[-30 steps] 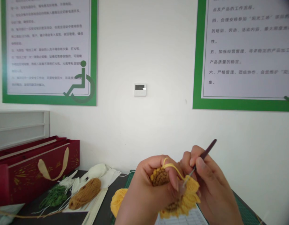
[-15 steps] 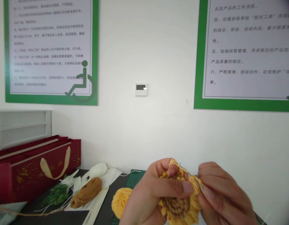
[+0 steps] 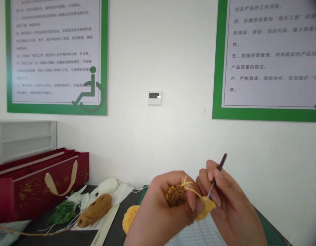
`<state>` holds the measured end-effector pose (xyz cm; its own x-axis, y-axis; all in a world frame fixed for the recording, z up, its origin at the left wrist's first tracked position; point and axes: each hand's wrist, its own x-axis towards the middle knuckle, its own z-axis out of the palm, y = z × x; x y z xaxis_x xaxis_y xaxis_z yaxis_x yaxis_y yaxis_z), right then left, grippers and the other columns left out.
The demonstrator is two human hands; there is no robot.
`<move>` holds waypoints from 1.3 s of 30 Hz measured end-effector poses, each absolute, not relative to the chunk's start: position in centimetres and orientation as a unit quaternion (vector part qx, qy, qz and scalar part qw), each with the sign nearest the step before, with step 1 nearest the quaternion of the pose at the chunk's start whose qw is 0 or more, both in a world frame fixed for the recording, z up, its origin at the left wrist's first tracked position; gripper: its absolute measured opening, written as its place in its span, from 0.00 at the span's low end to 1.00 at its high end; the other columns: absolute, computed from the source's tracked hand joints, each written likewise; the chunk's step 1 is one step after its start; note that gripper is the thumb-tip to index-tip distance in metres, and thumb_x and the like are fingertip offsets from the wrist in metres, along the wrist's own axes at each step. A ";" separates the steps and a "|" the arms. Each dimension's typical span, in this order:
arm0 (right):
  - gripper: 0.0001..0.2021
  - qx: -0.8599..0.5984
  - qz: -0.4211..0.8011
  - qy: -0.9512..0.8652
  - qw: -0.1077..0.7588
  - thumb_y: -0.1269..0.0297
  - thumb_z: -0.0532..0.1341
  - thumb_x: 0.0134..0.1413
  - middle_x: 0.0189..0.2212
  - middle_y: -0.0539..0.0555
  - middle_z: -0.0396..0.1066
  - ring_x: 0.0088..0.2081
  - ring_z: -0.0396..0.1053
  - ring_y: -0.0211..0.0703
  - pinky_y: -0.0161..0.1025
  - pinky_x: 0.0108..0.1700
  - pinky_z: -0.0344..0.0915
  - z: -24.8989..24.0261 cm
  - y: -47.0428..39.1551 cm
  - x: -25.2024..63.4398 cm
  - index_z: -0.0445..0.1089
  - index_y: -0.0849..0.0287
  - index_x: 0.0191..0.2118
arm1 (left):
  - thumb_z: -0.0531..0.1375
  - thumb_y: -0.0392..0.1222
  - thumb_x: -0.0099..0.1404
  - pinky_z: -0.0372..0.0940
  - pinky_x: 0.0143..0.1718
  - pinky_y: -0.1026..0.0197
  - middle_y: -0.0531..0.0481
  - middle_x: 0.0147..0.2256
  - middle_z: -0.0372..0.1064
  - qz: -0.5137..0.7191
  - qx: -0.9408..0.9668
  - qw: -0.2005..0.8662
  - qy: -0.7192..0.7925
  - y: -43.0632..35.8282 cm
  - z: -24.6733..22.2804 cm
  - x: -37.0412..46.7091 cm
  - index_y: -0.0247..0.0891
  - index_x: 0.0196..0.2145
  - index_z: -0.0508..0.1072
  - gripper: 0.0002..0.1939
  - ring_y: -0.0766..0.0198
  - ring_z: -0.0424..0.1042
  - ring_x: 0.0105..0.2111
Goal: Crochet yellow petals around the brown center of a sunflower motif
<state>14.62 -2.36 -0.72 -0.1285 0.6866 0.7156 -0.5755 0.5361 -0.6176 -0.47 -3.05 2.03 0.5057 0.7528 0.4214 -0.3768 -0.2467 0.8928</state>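
A round crochet piece (image 3: 177, 195) with a brown centre and yellow edge is pinched in my left hand (image 3: 164, 208), partly hidden by the fingers. Yellow yarn loops over my left index finger and runs down to the yellow part (image 3: 206, 206). My right hand (image 3: 228, 198) grips a crochet hook (image 3: 221, 162) with a dark handle, tilted so that its metal shaft meets the yellow part. Both hands are close together, low and right of centre.
Left of my hands lie a yellow yarn ball (image 3: 129, 218), a brown skein (image 3: 95, 210), green yarn (image 3: 62, 212) and white yarn (image 3: 107, 187). A red gift bag (image 3: 50, 191) stands at far left. Beneath my hands are a printed sheet (image 3: 197, 234) and a green mat (image 3: 269, 227).
My right hand has turned and the hook now stands more upright, its dark handle showing. My left hand has tilted the crochet piece, so less of its face shows.
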 end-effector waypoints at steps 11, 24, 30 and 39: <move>0.04 -0.144 0.101 -0.679 0.713 0.68 0.61 0.67 0.34 0.51 0.72 0.36 0.72 0.38 0.32 0.37 0.73 -0.9 -1.8 15.0 0.73 0.53 0.41 | 0.71 0.38 0.62 0.57 0.28 0.65 0.57 0.27 0.66 0.544 0.624 0.529 0.187 -3.4 1.8 -0.3 0.40 0.31 0.63 0.17 0.70 0.63 0.26; 0.03 -0.181 0.296 -0.612 0.710 0.59 0.68 0.62 0.33 0.48 0.74 0.32 0.71 0.34 0.29 0.33 0.69 -1.6 -0.9 15.6 0.74 0.49 0.39 | 0.73 0.36 0.59 0.64 0.34 0.61 0.51 0.36 0.73 0.567 0.564 0.573 0.180 -4.0 2.5 -0.3 0.40 0.55 0.72 0.27 0.65 0.70 0.31; 0.01 -0.133 0.247 -0.626 0.728 0.64 0.67 0.63 0.33 0.48 0.74 0.33 0.72 0.33 0.27 0.34 0.70 -1.1 -1.0 15.1 0.75 0.50 0.39 | 0.73 0.35 0.59 0.64 0.33 0.62 0.53 0.35 0.72 0.594 0.547 0.565 0.170 -4.1 2.4 -0.1 0.44 0.56 0.72 0.28 0.65 0.69 0.31; 0.02 -0.141 0.198 -0.620 0.746 0.67 0.67 0.62 0.33 0.48 0.74 0.33 0.73 0.32 0.26 0.33 0.71 -1.2 -0.6 15.0 0.76 0.51 0.38 | 0.79 0.36 0.49 0.66 0.31 0.63 0.56 0.31 0.71 0.576 0.514 0.618 0.149 -3.9 2.6 -0.3 0.44 0.50 0.75 0.32 0.67 0.70 0.28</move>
